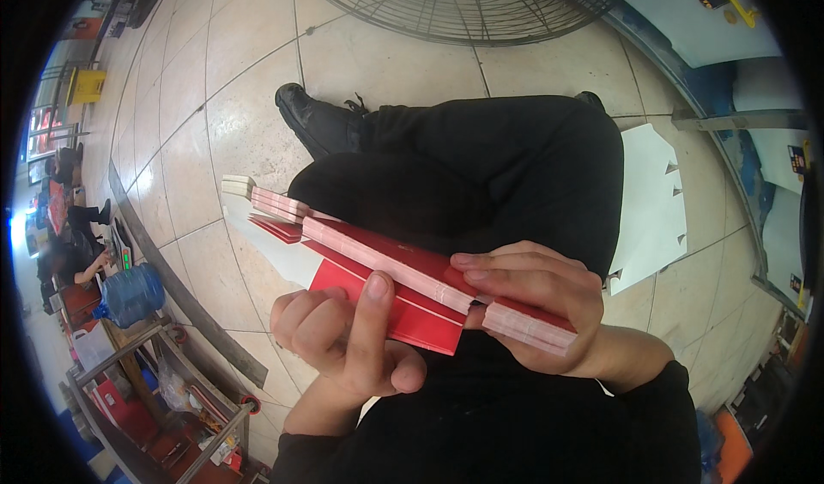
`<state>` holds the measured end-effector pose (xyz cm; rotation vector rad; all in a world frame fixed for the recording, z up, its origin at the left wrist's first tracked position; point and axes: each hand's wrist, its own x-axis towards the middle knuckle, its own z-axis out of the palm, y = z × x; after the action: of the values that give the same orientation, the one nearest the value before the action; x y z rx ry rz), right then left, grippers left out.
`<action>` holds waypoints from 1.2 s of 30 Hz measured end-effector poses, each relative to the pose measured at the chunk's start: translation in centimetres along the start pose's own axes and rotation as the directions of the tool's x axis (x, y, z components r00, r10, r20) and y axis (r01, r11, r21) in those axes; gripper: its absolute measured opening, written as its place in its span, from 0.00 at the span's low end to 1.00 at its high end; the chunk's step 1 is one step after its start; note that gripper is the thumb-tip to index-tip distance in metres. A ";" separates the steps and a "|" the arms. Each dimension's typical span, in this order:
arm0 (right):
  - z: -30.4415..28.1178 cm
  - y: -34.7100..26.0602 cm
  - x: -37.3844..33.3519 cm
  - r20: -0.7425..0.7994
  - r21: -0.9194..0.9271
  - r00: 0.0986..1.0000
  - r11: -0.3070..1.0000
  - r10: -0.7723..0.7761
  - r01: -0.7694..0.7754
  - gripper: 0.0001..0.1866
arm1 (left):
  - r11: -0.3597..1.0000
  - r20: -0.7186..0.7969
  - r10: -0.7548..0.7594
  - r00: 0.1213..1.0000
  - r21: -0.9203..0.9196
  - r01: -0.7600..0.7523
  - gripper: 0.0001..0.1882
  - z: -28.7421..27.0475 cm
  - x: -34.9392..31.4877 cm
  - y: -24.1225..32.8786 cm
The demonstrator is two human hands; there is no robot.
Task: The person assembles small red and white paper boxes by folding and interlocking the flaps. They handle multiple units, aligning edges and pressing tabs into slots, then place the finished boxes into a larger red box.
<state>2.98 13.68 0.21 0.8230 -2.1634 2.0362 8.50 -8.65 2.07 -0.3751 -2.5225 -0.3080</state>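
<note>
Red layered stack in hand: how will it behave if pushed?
The red stack is probably fairly stiff lengthwise: its long middle section looks straight. Sections may shift separately, since gaps break the layered edge, one beside the right hand. Pushed edge-on, leaves could fan: many thin layers show.

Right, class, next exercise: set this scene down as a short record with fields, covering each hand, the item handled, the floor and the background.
Item: red stack with pale pink edges, in several sections
Left hand: index finger against the stack's edge, other fingers curled
Right hand: gripping the stack's right end
Floor: pale tiles; white notched sheet right of the legs
Beyond the legs: round wire fan guard
Background left: blue water bottle
</note>
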 end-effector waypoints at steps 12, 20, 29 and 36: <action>0.1 -0.1 0.0 0.006 0.003 1.000 1.000 0.014 -0.014 0.25 | 0.998 0.023 -0.037 0.999 -0.043 0.038 0.37 -0.3 -0.1 0.1; 0.0 0.0 -0.1 0.012 0.006 1.000 1.000 0.011 -0.011 0.23 | 0.997 0.009 -0.032 0.999 -0.071 0.032 0.36 0.0 -0.1 -0.2; 0.1 0.0 0.0 0.005 0.001 1.000 1.000 0.013 -0.013 0.23 | 0.997 0.016 -0.043 0.999 -0.070 0.044 0.34 -0.3 0.0 0.0; -0.1 0.0 0.5 -0.006 -0.032 1.000 0.999 -0.011 0.011 0.23 | 0.997 -0.143 -0.046 0.989 -0.073 0.035 0.28 0.1 0.4 -0.2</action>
<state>2.55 13.59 0.41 0.8217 -2.1767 1.9910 8.11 -8.71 2.17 -0.3174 -2.3836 -0.4255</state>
